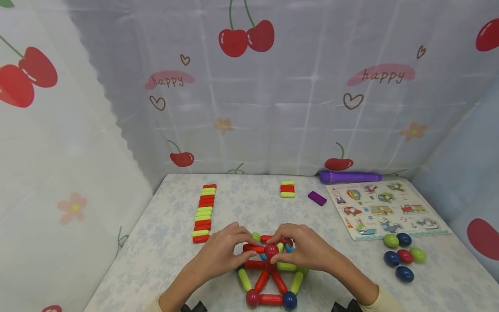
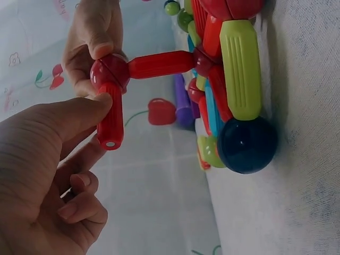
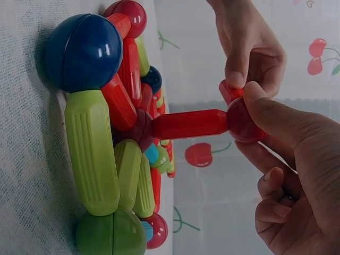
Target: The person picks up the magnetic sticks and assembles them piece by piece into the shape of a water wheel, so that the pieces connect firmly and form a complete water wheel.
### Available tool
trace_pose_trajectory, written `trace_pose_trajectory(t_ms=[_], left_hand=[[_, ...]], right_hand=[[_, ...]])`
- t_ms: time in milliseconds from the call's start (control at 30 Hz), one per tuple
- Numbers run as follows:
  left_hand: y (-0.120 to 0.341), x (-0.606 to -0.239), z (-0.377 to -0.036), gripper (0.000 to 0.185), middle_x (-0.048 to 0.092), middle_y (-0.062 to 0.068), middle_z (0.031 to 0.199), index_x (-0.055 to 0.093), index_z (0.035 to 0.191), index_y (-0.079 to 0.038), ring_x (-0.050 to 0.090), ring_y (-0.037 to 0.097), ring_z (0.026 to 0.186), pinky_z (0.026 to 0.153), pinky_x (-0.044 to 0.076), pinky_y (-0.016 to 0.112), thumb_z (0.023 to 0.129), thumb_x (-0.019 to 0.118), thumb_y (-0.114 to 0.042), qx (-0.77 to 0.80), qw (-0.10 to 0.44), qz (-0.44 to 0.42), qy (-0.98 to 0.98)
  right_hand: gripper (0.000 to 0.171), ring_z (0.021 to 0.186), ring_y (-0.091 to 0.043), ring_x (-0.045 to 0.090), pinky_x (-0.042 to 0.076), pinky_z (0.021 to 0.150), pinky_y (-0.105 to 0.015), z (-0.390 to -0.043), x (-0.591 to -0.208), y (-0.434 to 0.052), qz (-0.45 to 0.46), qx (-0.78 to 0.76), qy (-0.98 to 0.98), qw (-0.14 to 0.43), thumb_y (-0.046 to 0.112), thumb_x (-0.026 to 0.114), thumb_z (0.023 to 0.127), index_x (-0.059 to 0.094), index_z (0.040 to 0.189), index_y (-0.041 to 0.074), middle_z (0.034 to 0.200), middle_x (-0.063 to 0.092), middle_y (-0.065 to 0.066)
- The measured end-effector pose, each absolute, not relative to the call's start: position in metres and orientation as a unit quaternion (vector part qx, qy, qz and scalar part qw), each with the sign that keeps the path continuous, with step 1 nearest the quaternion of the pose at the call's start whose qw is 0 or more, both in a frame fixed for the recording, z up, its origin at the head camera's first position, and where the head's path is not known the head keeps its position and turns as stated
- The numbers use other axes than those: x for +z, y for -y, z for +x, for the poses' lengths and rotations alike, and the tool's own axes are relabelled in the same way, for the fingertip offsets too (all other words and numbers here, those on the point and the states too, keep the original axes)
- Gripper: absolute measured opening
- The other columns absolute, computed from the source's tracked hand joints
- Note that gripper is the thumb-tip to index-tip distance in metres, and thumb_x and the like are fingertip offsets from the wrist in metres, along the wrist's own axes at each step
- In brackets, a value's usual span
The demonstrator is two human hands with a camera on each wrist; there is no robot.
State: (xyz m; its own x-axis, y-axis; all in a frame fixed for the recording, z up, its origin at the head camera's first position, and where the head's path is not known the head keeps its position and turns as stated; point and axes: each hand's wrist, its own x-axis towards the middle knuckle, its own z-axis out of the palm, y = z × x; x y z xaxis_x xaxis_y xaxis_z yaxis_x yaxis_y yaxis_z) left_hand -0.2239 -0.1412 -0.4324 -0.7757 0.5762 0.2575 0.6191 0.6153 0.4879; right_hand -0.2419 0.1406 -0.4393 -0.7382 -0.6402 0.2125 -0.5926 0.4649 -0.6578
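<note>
**Red ball atop a magnetic rod structure, pinched by both hands**

Red ball (image 1: pixel 271 250) sits at the top of the rod-and-ball structure (image 1: pixel 270 277), low in the centre of the head view, raised on an upright red rod (image 3: pixel 190 124) above the flat base on the table (image 1: pixel 163 242). The right hand (image 1: pixel 308 249) pinches the ball between thumb and fingers. The left hand (image 1: pixel 218 253) pinches a short red rod (image 2: pixel 110 119) whose end touches the same ball; its lower fingers are curled inward. The base holds red and green rods joined by a red ball and a blue ball (image 1: pixel 290 300) at the bottom edge of the frame.

To the left of centre lies a row of red and green rods (image 1: pixel 203 213). Toward the upper middle sits a small stack of rods (image 1: pixel 287 189), with a purple block (image 1: pixel 317 198) beside it. At right lie a picture puzzle board (image 1: pixel 386 210), a purple microphone (image 1: pixel 350 177) and loose balls (image 1: pixel 403 255).
</note>
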Motion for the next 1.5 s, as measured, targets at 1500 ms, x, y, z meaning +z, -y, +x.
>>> trace_pose_trajectory(t_ms=[1500], left_hand=[[0.205, -0.471, -0.231, 0.019, 0.068, -0.008, 0.099, 0.077, 0.115, -0.032, 0.050, 0.011, 0.072, 0.059, 0.039, 0.021, 0.097, 0.083, -0.030, -0.455, -0.047, -0.216, 0.863]], right_hand=[[0.032, 0.078, -0.011, 0.056, 0.046, 0.063, -0.021, -0.243, -0.440, -0.141, -0.355, -0.379, -0.854, 0.039, 0.044, 0.090, 0.087, 0.080, 0.112, 0.026, 0.093, 0.068, 0.019]])
